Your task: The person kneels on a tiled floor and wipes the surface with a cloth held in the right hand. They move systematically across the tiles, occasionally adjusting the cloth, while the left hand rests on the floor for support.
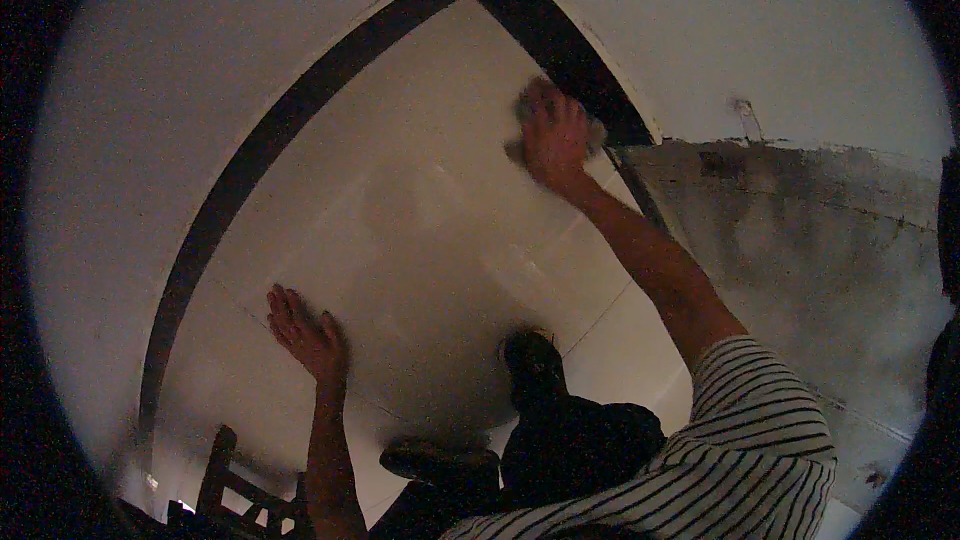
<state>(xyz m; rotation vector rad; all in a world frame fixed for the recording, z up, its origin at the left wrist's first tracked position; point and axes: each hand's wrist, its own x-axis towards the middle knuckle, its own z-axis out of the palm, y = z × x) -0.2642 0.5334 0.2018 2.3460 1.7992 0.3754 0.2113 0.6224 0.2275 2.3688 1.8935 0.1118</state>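
Note:
My right hand (556, 131) lies spread on a bunched, greyish cloth-like thing (594, 136), pressed to the light tiled floor (420, 150) beside the dark skirting strip (570, 37). Whether its fingers grip the cloth-like thing is hard to tell; that hand looks blurred. Lower left, my left hand (306, 330) hangs over or rests on the floor with fingers apart and nothing in it. Dark shoes show below, between my arms.
Light walls meet at a corner at the top, edged by the dark skirting. At right is a stained grey surface (780, 232). A dark slatted piece of furniture (251, 491) stands at the lower left.

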